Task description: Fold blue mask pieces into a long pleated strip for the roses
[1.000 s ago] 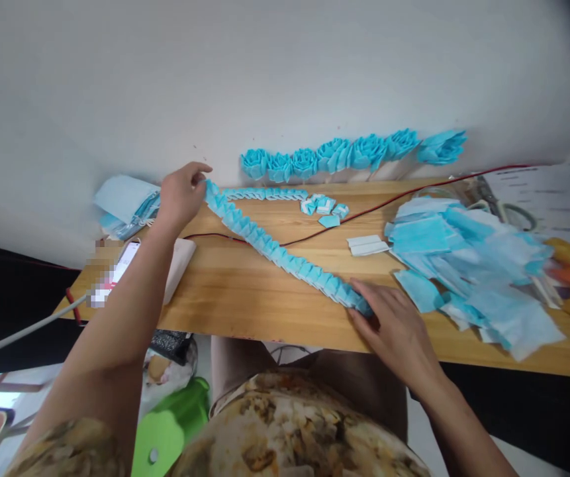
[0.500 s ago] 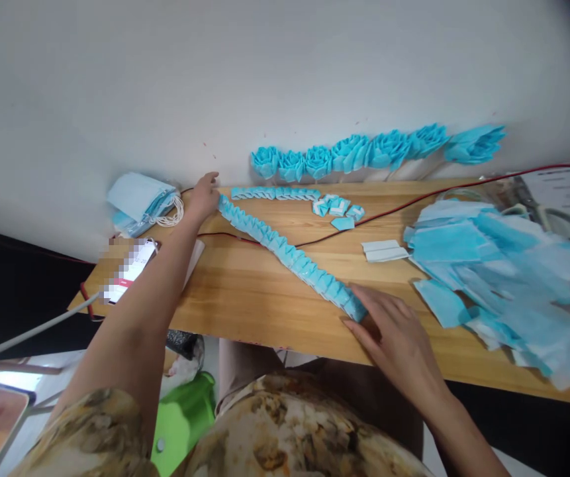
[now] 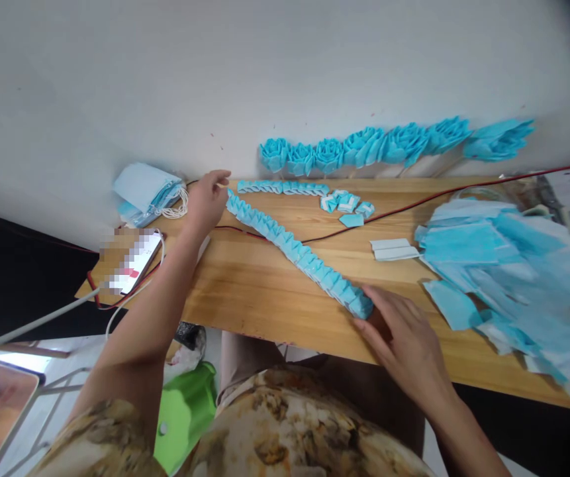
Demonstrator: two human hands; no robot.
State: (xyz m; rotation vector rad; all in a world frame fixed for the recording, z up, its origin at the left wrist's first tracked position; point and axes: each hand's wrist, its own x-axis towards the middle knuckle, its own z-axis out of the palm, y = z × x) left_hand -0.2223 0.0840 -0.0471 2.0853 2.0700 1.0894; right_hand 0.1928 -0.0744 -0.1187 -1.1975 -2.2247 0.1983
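Observation:
A long strip of folded light-blue pieces [image 3: 294, 250], tucked one into another, lies slantwise across the wooden table. My right hand [image 3: 408, 338] has its near end between thumb and fingers. By the far end is my left hand [image 3: 208, 200], its fingers stretched out and loosely bent, with nothing seen in it; whether it touches the strip's tip I cannot tell. Behind the strip lie two short rows of the same folds [image 3: 282, 188] and several loose folded pieces [image 3: 347, 202].
Several blue fabric roses [image 3: 329, 156] lean along the wall. A stack of face masks [image 3: 148, 189] and a phone [image 3: 140, 262] are at the left. Blue fabric sheets [image 3: 503, 265] pile up at the right, beside a folded white piece [image 3: 394, 249]. A dark red cable [image 3: 329, 233] crosses the table [image 3: 265, 305].
The view has shifted slightly, moving the scene a little to the right. My left hand has turned somewhat at the strip's far end; my right hand keeps its place at the near end.

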